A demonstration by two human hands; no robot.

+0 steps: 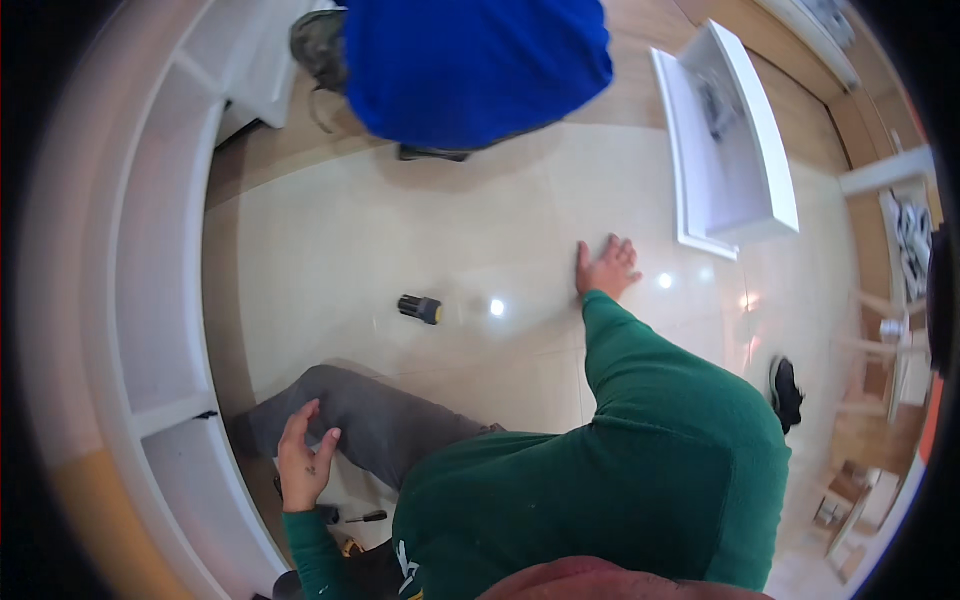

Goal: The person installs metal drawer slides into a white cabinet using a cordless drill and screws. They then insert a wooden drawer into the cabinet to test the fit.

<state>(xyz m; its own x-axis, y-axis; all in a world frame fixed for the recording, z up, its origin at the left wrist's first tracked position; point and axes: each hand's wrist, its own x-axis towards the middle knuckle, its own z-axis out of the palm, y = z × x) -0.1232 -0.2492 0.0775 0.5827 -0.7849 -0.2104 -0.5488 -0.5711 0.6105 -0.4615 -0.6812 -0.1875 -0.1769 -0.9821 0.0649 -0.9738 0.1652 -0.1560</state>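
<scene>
My right hand (607,272) is spread on the pale tiled floor (500,220), fingers apart and nothing in it. On the left, my left hand (305,468) hovers by my bent knee in grey trousers, its thumb and fingers apart and empty. A short black object with a yellow end (420,308) rests on the floor between the two hands; its exact kind is unclear. Below my left hand lies a screwdriver (368,517) with a dark handle, beside a partly hidden black-and-yellow thing (351,547).
A white cabinet frame (165,250) with shelf compartments runs along the left. Beyond my right hand sits a white drawer-like box (765,130) with grey pieces inside. Another person in a blue top (480,70) is bent over ahead. Wooden furniture (860,500) stands at right.
</scene>
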